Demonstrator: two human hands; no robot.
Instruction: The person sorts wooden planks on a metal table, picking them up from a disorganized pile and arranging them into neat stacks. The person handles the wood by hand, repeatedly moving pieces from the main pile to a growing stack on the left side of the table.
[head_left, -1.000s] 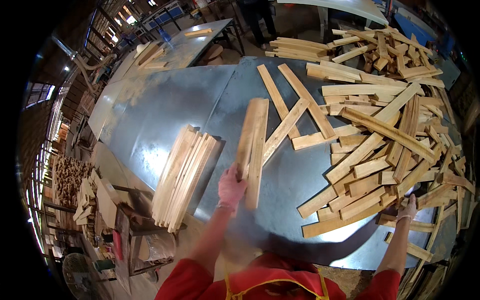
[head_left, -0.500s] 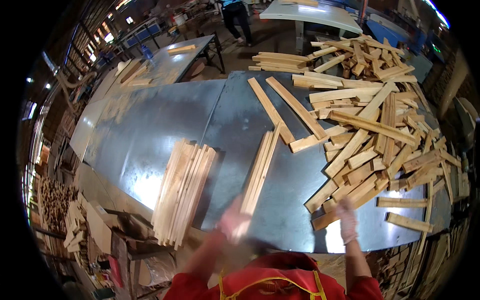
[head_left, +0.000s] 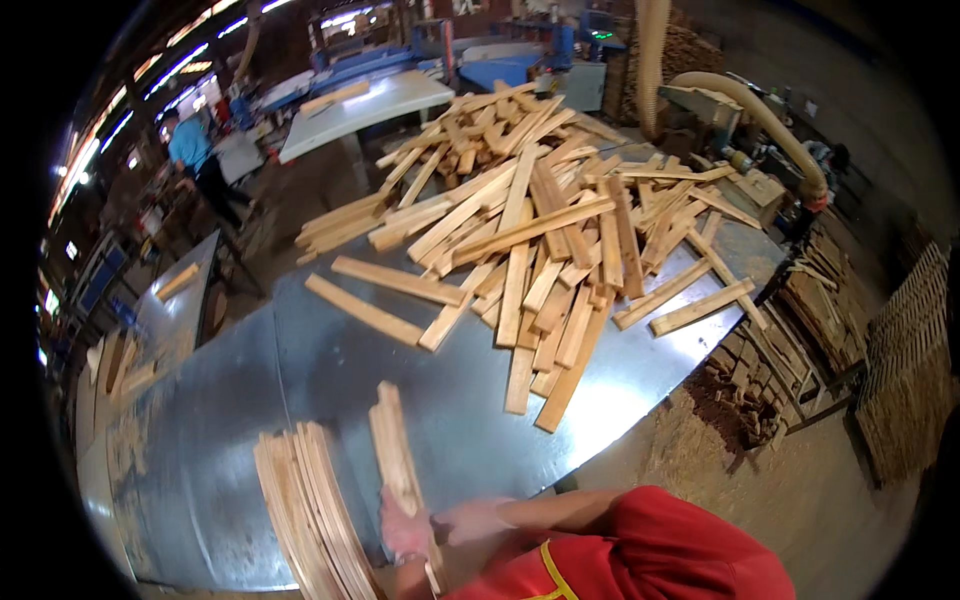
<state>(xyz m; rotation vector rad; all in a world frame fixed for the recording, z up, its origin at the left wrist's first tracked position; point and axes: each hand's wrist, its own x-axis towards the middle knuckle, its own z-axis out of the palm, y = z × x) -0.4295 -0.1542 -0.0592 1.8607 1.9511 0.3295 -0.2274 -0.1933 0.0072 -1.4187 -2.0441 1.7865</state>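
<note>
A stack of slats [head_left: 305, 490] lies on the metal surface [head_left: 230, 400], at nine o'clock from the left hand [head_left: 405, 525] and nearer to it than to the right. That hand is closed around the lower part of a slat bundle [head_left: 395, 445], its long axis running roughly eleven-thirty to five-thirty. Beside it, at three o'clock, the right hand [head_left: 472, 520] is blurred; I cannot tell its grip. The loose pile [head_left: 530, 230] sits toward twelve-thirty from there.

Blue-shirted person [head_left: 190, 146] standing at left, pale-topped table [head_left: 385, 106], grey cabinet [head_left: 585, 88], ribbed tan hose [head_left: 652, 62]
</note>
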